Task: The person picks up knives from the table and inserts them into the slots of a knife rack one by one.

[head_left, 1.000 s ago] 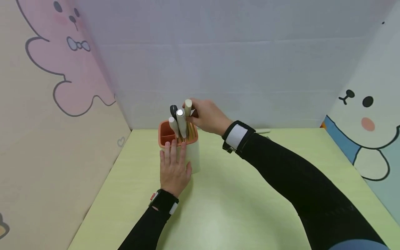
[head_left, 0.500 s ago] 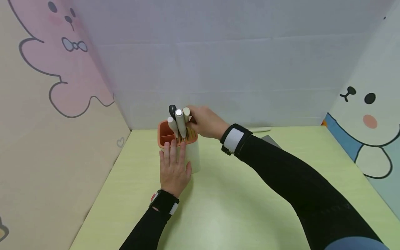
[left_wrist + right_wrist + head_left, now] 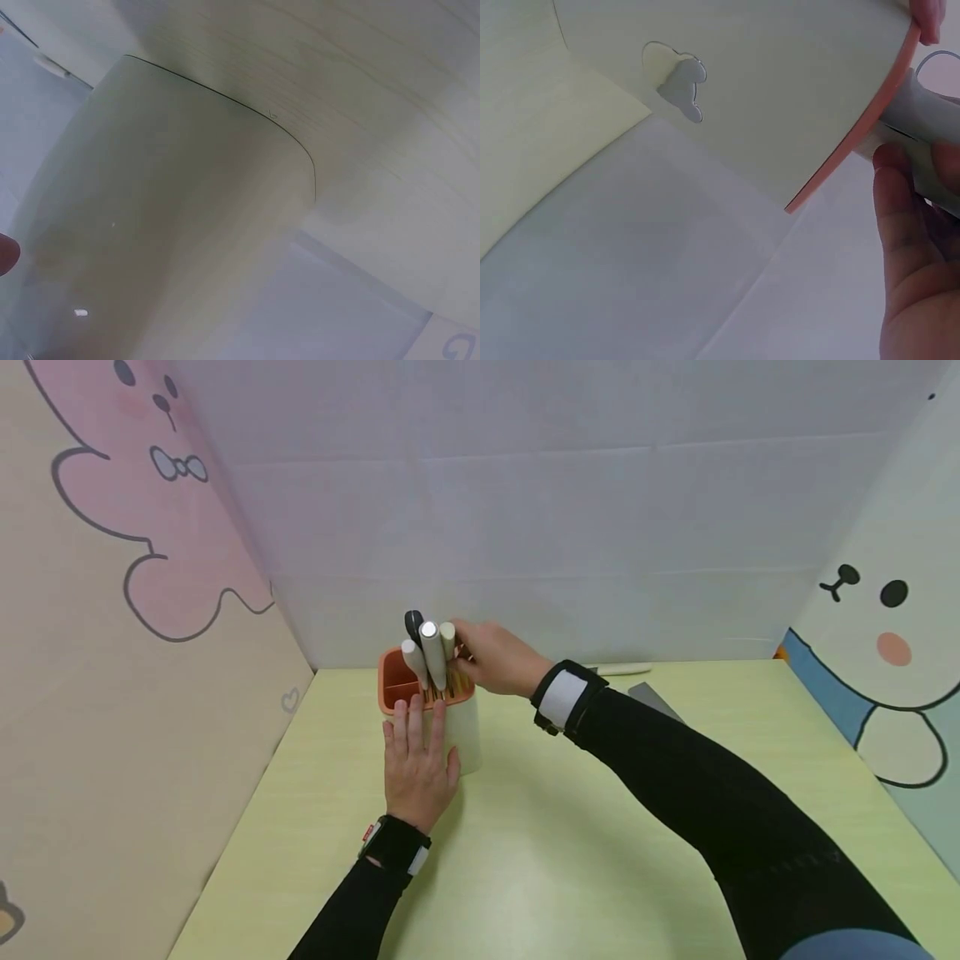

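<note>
Right hand pinches a cream handle between thumb and curled fingers, just above the right half of the orange-rimmed holder. Left hand rests straight, slightly parted fingers against the holder's near wall. Also standing in the holder, left of the pinched handle, are a thick white handle, a shorter white handle and, behind them, a black handle. Right of the holder, on the table, lie a pale-handled tool and a grey flat piece, partly covered by the sleeve.

Fingers hide what is under the cream handle, so I cannot fairly say how deep it sits. A sideways push could catch the crowded thick white handle; a hard tug or shove might tip or slide the holder, since those flat fingers brace only one side.
</note>
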Available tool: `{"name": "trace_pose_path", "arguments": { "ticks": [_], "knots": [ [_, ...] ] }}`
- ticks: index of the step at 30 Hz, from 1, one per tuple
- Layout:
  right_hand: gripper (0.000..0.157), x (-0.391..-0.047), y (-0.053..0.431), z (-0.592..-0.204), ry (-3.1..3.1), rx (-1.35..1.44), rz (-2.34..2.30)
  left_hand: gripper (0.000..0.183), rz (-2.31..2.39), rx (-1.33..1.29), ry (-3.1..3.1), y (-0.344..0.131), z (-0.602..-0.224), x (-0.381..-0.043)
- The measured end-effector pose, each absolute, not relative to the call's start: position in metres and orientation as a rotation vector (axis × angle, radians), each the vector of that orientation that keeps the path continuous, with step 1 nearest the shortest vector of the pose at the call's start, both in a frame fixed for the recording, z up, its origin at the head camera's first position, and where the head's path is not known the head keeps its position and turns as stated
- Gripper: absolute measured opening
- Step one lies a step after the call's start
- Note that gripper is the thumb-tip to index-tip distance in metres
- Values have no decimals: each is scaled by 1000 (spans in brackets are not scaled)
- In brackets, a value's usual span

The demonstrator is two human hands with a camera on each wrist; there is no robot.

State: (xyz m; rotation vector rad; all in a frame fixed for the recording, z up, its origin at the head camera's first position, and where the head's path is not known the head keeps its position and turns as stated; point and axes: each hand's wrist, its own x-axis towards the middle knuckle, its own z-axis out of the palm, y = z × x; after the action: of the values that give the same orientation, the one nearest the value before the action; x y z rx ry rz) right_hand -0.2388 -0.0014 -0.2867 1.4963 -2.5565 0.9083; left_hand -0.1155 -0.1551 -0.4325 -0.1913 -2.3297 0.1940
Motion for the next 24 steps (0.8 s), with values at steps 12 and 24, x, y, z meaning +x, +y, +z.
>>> {"name": "trace_pose_path", "arguments": {
  "ticks": [12, 24],
  "knots": [
    [28, -236, -3, -294, -2486, 1512, 855, 88, 182, -197, -2302, -156, -435, -114],
    [26, -238, -2, -298, -2469, 1483, 858, 87, 198, -196, -2301, -152, -435, -115]
  ]
}}
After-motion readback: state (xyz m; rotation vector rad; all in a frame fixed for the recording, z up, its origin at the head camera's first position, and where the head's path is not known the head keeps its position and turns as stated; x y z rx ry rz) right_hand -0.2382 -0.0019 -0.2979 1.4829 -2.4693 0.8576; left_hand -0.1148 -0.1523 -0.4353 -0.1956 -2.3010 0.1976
